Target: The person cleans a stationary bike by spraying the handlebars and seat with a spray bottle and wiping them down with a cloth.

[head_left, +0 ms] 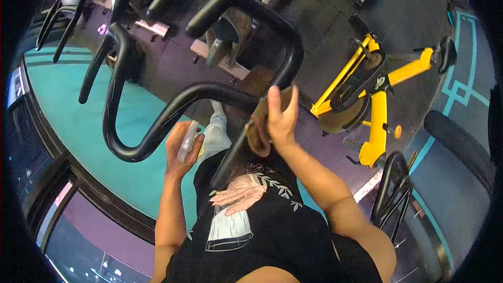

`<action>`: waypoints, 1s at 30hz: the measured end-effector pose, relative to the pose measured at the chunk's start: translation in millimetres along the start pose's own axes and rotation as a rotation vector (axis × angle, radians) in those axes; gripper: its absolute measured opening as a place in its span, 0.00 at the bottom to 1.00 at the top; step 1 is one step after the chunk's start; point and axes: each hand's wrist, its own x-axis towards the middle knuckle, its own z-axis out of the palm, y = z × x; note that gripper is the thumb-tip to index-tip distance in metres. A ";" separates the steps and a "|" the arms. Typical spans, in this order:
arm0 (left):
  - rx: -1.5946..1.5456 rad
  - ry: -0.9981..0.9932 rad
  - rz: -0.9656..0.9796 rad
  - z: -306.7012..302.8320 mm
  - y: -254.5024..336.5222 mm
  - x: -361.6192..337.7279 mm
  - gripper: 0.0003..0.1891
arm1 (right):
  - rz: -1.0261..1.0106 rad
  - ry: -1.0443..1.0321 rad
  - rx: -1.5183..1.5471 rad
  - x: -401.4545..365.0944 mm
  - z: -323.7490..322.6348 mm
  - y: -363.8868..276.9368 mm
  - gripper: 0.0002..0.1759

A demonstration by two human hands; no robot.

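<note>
A black exercise-bike handlebar (pixel 118 120) with several prongs fills the upper left and middle of the view. My right hand (pixel 283 123) presses a brown cloth (pixel 258 135) around the bar near its right-hand bend, thumb and fingers on either side. Part of the cloth hangs down beside a black grip end (pixel 230 160). Lower left of the bar, my left hand (pixel 178 149) is wrapped round a small clear plastic bottle (pixel 188 141), held upright and apart from the handlebar. Its top and contents are hard to make out.
A yellow exercise bike (pixel 374 126) stands on the dark floor to the right. Other handlebars (pixel 65 13) are at the upper left. A window frame (pixel 105 204) runs along the left, beside a teal floor strip (pixel 68 99). More gym machines stand at the top.
</note>
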 end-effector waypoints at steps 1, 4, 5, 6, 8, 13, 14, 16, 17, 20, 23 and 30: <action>-0.012 -0.011 0.014 -4.6 -6.0 1.7 0.09 | -0.081 0.062 -0.065 9.0 0.4 20.4 0.42; -0.079 -0.054 0.255 -15.7 -28.7 2.3 0.07 | 0.254 -0.057 0.513 37.2 -9.9 -2.0 0.32; -0.096 -0.078 0.288 -20.8 -38.0 2.8 0.07 | 0.315 -0.159 0.673 30.2 -11.6 -18.5 0.30; -0.095 -0.107 0.329 -23.5 -46.2 3.9 0.07 | 0.291 -0.090 0.692 23.8 -3.1 -14.0 0.28; -0.104 -0.118 0.405 -22.9 -61.2 5.1 0.07 | 0.366 -0.096 0.710 -0.9 0.4 -4.3 0.30; -0.153 -0.215 0.499 -26.4 -78.7 6.1 0.07 | 0.435 -0.048 0.909 -73.9 29.1 29.1 0.28; -0.146 -0.229 0.526 -26.1 -81.5 8.2 0.07 | 0.486 -0.062 0.879 -96.2 31.1 28.4 0.28; -0.144 -0.255 0.551 -26.0 -81.6 7.0 0.08 | 0.559 -0.123 0.729 -150.6 29.0 13.8 0.29; -0.141 -0.261 0.561 -26.8 -79.3 8.2 0.08 | 0.574 -0.169 0.606 -173.3 27.6 2.8 0.30; -0.151 -0.264 0.541 -26.7 -74.8 11.5 0.08 | 0.362 -0.146 0.303 -205.9 0.6 2.8 0.29; -0.159 -0.238 0.482 -31.0 -65.5 8.5 0.09 | 0.034 0.050 0.060 -179.1 -49.5 -38.3 0.26; -0.202 -0.115 0.450 -20.0 -68.1 -4.5 0.07 | -1.107 -0.450 -0.794 -49.6 -16.8 -44.9 0.23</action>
